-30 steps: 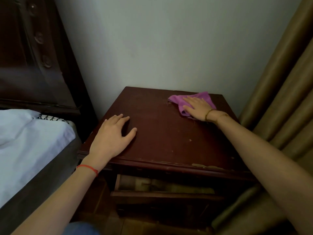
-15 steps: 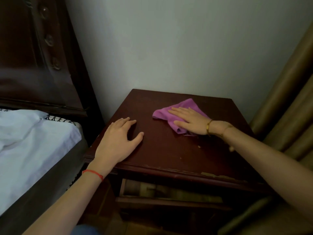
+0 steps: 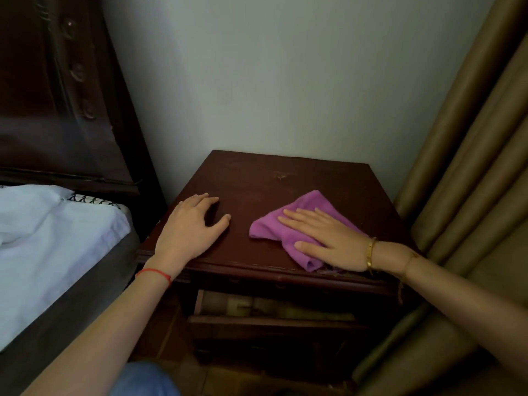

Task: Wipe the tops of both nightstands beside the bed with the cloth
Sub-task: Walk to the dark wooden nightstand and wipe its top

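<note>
From the head view, the purple cloth [image 3: 288, 228] lies on the near right part of the nightstand [image 3: 285, 178] surface, directly under the right hand [image 3: 323, 238], which presses it flat with fingers straight and spread, pointing left. The cloth bunches from far right to near, one fold reaching the front edge. The left hand [image 3: 191, 227] rests flat on the near left corner, fingers loosely spread, holding nothing, just beside the cloth but apart from it (the right hand is plainly the working one). Unwiped surface seems to lie far of the cloth, toward the wall, where a pale scuff [image 3: 281, 175] shows. Nothing stands there. The bed [image 3: 57, 230] lies left, the curtain [image 3: 471, 167] close on the right, the open drawer [image 3: 274, 310] below.
</note>
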`<state>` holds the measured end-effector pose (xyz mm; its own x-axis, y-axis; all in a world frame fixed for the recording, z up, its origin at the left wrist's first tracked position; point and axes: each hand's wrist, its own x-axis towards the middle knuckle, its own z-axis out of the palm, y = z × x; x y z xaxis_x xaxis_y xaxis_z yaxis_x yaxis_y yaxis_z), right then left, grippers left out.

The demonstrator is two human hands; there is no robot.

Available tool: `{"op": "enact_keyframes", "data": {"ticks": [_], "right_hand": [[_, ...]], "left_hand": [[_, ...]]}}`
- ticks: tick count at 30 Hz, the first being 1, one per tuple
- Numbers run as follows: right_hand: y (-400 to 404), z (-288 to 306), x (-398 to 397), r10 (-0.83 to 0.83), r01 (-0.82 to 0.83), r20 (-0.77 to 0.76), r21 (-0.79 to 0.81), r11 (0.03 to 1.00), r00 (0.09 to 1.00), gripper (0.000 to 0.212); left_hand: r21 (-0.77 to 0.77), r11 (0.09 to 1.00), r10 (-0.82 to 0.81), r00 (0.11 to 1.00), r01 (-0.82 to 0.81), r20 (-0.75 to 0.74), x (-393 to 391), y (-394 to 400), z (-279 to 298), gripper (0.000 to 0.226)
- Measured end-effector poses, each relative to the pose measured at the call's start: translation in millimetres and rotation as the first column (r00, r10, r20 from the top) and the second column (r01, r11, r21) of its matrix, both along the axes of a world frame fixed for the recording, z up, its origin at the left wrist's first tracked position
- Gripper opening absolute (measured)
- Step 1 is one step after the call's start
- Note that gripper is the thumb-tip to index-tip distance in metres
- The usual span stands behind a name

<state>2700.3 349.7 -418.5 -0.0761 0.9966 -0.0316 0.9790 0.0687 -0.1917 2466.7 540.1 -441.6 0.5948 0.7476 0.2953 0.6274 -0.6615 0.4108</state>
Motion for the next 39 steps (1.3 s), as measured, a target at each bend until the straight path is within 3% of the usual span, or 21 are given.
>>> {"op": "enact_keyframes", "data": {"ticks": [5,7,12,14,18,20,26,28,33,39], "right_hand": [[6,0,49,-0.327,0.328,0.111,0.015,0.945,0.938,0.057],[1,-1,41,-0.329,0.329,0.127,0.022,0.944,0.936,0.062],[-45,-3,5,-0.1,0.099,0.029,0.037,0.994,0.995,0.077],[-47,-1,21,-0.16,0.159,0.016,0.035,0.987,0.987,0.078],[-21,-2,71,-0.45,0.452,0.13,0.012,0.892,0.884,0.056],[-11,-2,68,-0.478,0.482,0.156,0.016,0.876,0.864,0.057],[-32,-4,4,-0.16,0.158,0.051,0.043,0.986,0.986,0.068],[-30,-2,12,-0.145,0.144,0.045,0.028,0.989,0.988,0.073],[8,0,35,-0.33,0.33,0.106,0.02,0.944,0.938,0.055],[17,-5,-42,-0.009,0.007,0.063,0.042,0.999,0.998,0.054]], "left_hand": [[-0.019,1.0,-0.003,1.0,0.002,-0.014,-1,-1,1,0.063],[-0.015,1.0,-0.006,1.0,0.005,-0.02,-1,-1,2,0.063],[-0.01,1.0,-0.003,0.999,0.002,-0.046,-1,-2,1,0.064],[-0.009,1.0,-0.003,0.999,0.002,-0.053,-1,-2,1,0.064],[-0.003,1.0,-0.003,0.998,0.003,-0.062,-1,-3,2,0.064],[0.0,1.0,-0.002,0.998,0.002,-0.066,-1,-2,2,0.064],[0.008,1.0,-0.009,0.997,0.009,-0.076,-1,-1,1,0.066],[0.015,1.0,-0.009,0.997,0.01,-0.071,-1,-1,1,0.065],[-0.02,0.999,-0.041,0.998,0.04,-0.038,-3,1,3,0.062],[0.044,0.999,-0.029,1.0,0.029,0.0,-22,20,3,0.051]]}}
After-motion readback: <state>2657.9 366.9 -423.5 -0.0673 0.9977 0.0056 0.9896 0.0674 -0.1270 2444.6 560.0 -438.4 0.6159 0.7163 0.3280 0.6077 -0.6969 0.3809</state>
